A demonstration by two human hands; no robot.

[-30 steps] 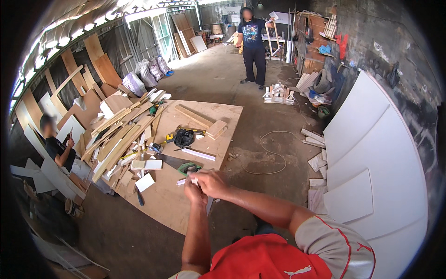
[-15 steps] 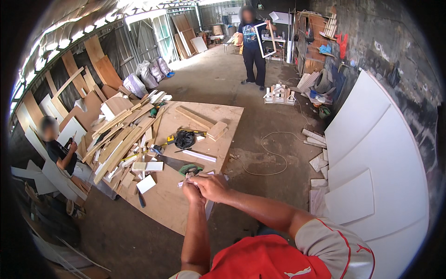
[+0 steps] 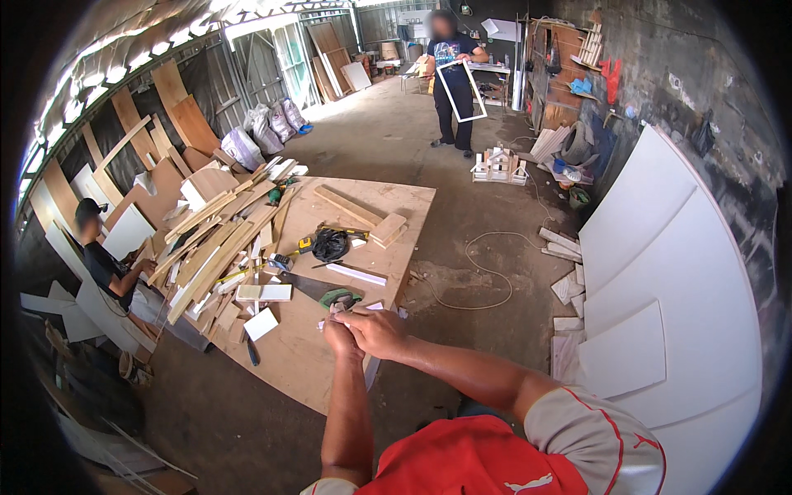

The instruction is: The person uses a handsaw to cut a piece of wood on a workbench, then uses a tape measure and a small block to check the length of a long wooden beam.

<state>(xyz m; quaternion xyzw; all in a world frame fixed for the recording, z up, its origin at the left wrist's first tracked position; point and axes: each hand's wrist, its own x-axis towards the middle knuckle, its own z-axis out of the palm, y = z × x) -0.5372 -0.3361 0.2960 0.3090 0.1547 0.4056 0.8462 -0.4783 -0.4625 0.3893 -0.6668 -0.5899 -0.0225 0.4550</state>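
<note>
Over the near right edge of the plywood-topped table [image 3: 313, 379], my left hand [image 3: 342, 338] and my right hand [image 3: 375, 332] are closed together. A small pale piece [image 3: 337, 308] shows at the fingertips; its kind is too small to make out. Just beyond my fingers lies a hand saw with a green handle [image 3: 340, 297], its dark blade [image 3: 301, 287] pointing left. Close by are a thin white strip [image 3: 356, 274], a white-faced block [image 3: 275, 293] and a white square piece [image 3: 261, 325].
A heap of wooden strips [image 3: 219, 252] covers the table's left side. A tape measure [image 3: 305, 245] and a black plastic bag [image 3: 331, 245] lie mid-table. One person sits at left; another stands beyond with a white frame [image 3: 441, 82]. Large white panels [image 3: 676, 272] lean at right.
The standing person has lowered the white frame and shifted it left. The seated person's head and hands have moved. My hands stay together in nearly the same place.
</note>
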